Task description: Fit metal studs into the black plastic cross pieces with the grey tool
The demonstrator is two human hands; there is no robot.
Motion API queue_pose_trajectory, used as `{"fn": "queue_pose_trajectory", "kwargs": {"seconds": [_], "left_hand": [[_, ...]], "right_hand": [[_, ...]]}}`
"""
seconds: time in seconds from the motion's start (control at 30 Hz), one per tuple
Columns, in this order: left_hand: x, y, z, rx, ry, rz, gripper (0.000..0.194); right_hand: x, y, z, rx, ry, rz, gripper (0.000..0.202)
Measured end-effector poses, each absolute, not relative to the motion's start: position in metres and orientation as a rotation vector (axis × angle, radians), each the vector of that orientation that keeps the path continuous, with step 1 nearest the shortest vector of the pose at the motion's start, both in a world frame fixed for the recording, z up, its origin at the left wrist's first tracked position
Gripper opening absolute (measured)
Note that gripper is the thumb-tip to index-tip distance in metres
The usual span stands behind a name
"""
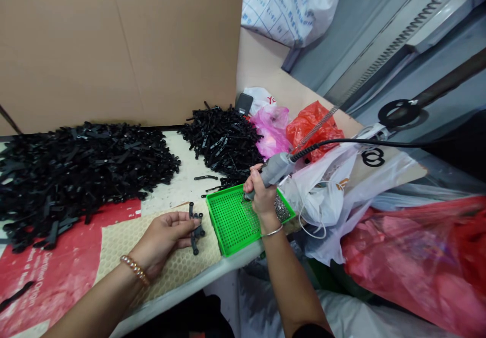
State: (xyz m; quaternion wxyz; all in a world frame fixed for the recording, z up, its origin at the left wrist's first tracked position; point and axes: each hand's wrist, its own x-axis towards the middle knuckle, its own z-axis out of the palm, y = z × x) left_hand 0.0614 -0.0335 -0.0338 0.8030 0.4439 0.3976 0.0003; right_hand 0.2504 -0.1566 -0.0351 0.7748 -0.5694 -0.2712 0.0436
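Between thumb and fingers, my left hand pinches a small black plastic part with several arms, just above a beige honeycomb-textured mat. My right hand is wrapped round a grey electric screwdriver, tilted with its tip pointing down. The tip reaches into a green perforated tray. Small metal screws lie inside the tray, mostly toward its right end, partly behind my right hand. A black cable and a coiled spring run from the tool's back end up to the right.
A large heap of black plastic parts lies at the left, a smaller heap of black strips behind the tray. Pink and red plastic bags crowd the back right. A cardboard panel stands behind the heaps.
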Motion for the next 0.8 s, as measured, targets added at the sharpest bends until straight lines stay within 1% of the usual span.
{"fn": "queue_pose_trajectory", "kwargs": {"seconds": [0.13, 0.33, 0.43, 0.53, 0.67, 0.8], "left_hand": [[0.061, -0.033, -0.036, 0.962, 0.842, -0.008, 0.014], [0.062, -0.034, -0.032, 0.959, 0.829, 0.013, 0.010], [0.063, -0.036, -0.030, 0.948, 0.845, 0.033, 0.011], [0.064, -0.037, -0.030, 0.933, 0.834, 0.052, 0.013], [0.063, -0.037, -0.034, 0.919, 0.815, 0.073, 0.014], [0.062, -0.038, -0.034, 0.921, 0.810, 0.084, 0.016]], "right_hand": [[0.250, -0.156, -0.036, -1.273, -0.571, 0.086, 0.026], [0.249, -0.156, -0.036, -1.279, -0.566, 0.072, 0.028], [0.247, -0.156, -0.020, -1.205, -0.505, 0.063, 0.030], [0.236, -0.153, 0.007, -1.045, -0.463, 0.078, 0.033], [0.203, -0.135, 0.028, -0.916, -0.503, 0.263, 0.033], [0.175, -0.111, 0.019, -0.915, -0.528, 0.401, 0.031]]}}
